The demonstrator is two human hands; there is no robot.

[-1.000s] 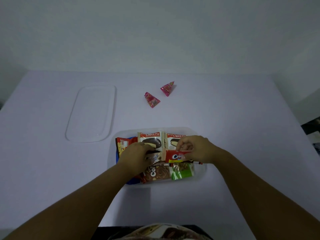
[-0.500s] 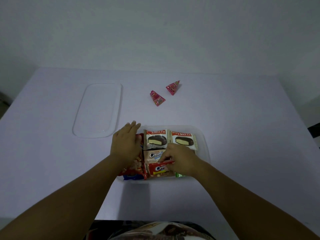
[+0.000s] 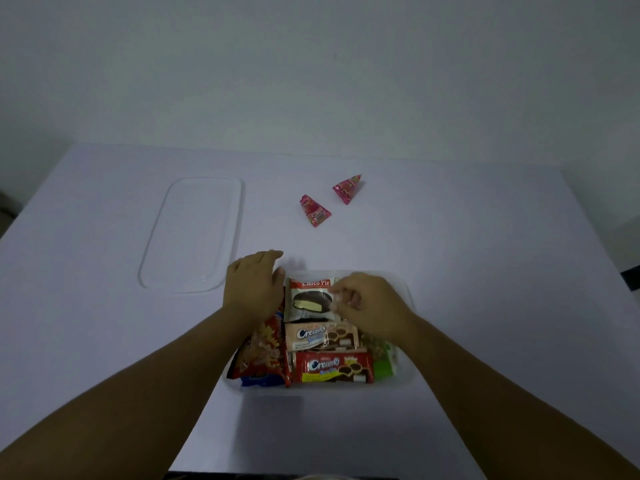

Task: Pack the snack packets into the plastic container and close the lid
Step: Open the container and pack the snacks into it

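Observation:
The clear plastic container [image 3: 408, 372] sits near the table's front edge, filled with snack packets. Inside it are a Choco Pie packet [image 3: 311, 301], a beige Cream-O packet [image 3: 310, 336], a red Cream-O packet [image 3: 332, 367], a red snack bag [image 3: 265, 351] and a green packet [image 3: 382, 363]. My left hand [image 3: 254, 289] lies flat with its fingers out over the container's far left corner. My right hand [image 3: 369, 304] covers the far right part. Its blurred, curled fingertips are at the Choco Pie packet's crimped edge. Two pink triangular packets [image 3: 316, 211] [image 3: 347, 189] lie on the table beyond the container.
The clear lid [image 3: 194, 233] lies flat on the white table [image 3: 485, 271], to the left of and beyond the container. A pale wall rises behind the table's far edge. A dark object shows at the right border.
My right hand left the red Cream-O packet and moved to the far right of the container, over a second Choco Pie packet. My left hand slid a little further away.

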